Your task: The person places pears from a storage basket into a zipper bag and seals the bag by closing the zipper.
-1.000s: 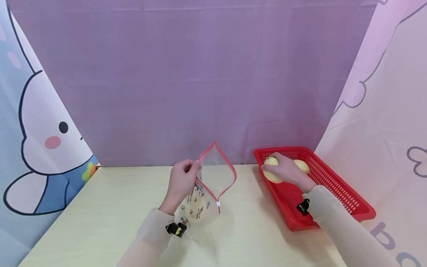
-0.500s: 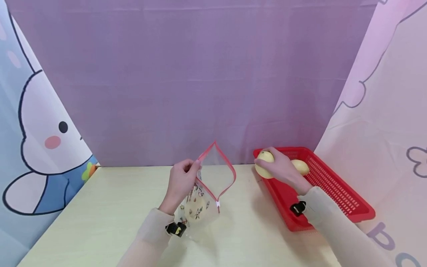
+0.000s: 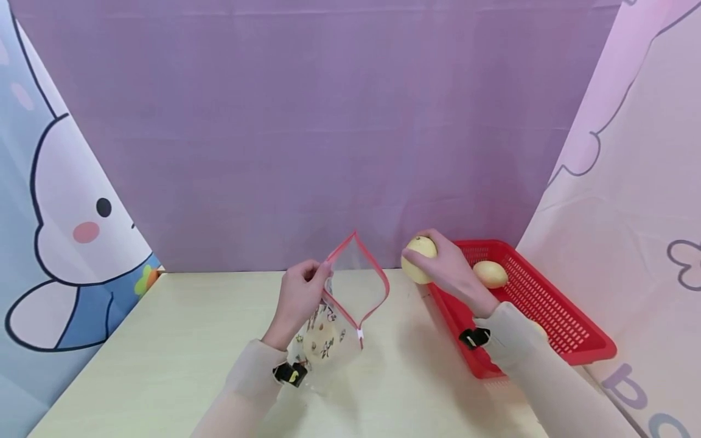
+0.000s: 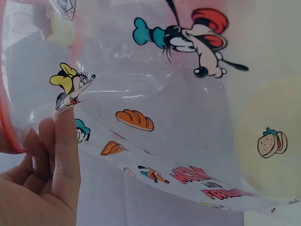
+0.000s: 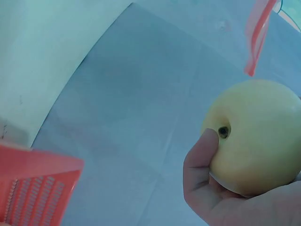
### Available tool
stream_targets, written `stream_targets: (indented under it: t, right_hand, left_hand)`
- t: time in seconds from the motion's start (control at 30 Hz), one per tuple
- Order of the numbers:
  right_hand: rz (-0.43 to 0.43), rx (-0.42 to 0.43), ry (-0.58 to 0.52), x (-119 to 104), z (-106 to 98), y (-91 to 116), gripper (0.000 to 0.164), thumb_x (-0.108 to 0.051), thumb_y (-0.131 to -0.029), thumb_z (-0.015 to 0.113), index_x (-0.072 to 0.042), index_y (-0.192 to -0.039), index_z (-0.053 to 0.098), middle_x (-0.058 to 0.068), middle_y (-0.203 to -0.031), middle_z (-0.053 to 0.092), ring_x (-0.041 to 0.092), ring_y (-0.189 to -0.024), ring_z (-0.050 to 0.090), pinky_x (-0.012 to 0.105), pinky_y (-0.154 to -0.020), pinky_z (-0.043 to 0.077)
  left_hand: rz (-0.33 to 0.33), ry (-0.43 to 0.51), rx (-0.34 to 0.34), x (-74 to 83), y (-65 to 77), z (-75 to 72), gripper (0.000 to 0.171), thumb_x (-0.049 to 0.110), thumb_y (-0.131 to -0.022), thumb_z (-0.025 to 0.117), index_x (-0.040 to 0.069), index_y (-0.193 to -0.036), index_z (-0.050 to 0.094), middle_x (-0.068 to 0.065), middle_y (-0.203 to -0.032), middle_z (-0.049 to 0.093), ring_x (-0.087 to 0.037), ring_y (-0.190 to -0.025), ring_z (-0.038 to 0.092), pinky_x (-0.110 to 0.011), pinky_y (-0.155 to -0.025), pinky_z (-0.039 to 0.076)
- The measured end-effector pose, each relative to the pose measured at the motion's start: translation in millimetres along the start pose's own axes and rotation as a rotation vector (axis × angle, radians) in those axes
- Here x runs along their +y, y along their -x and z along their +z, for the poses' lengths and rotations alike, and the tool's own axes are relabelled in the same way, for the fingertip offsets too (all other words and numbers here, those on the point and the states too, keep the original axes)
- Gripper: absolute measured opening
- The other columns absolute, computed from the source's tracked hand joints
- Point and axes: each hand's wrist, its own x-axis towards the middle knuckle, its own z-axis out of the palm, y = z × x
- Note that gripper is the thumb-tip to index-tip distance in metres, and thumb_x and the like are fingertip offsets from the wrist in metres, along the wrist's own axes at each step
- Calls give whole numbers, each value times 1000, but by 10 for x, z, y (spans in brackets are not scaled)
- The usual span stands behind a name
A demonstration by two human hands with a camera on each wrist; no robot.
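My left hand [image 3: 298,298] pinches the near-left edge of a clear zip bag [image 3: 339,350], whose red-edged mouth gapes open beside the fingers. Cartoon figures and food pictures cover the bag [image 4: 183,89] in the left wrist view. Inside its lower part a pale yellow round fruit [image 4: 263,165] shows through the plastic. My right hand [image 3: 451,267] grips a pale yellow pear [image 3: 417,261], held up just past the left rim of the red basket [image 3: 553,298]. In the right wrist view the thumb lies next to the dark dimple of this pear [image 5: 258,136].
Another pale yellow fruit [image 3: 490,275] lies in the basket, and one more [image 3: 538,329] shows partly behind the right sleeve. The light wooden table [image 3: 181,353] meets a purple cloth backdrop [image 3: 339,134]. Printed cartoon cloths [image 3: 82,201] hang at both sides.
My right hand has lifted the pear out of the basket and carried it left over the rim, uncovering the fruit behind. The left hand and bag stay almost still.
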Motion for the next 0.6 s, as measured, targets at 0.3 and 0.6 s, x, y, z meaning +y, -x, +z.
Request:
stream_targets:
  t: [0.3, 0.6]
  right_hand:
    - [-65, 22, -56, -184, 84, -20, 45, -38, -91, 71, -13, -125, 54, 10, -114, 60, 29, -93, 60, 35, -69, 56]
    - [-123, -13, -156, -274, 164, -5, 43, -37, -95, 68, -11, -126, 56, 11, -115, 59, 28, -93, 60, 36, -70, 56]
  left_hand:
    - [3, 8, 3, -8, -17, -3, 27, 24, -105, 60, 5, -90, 72, -9, -68, 57, -24, -51, 57, -35, -43, 51]
    - [17, -4, 16, -34, -22, 36, 27, 22, -105, 60, 3, -90, 73, -7, -70, 57, -20, -53, 56, -33, -51, 56]
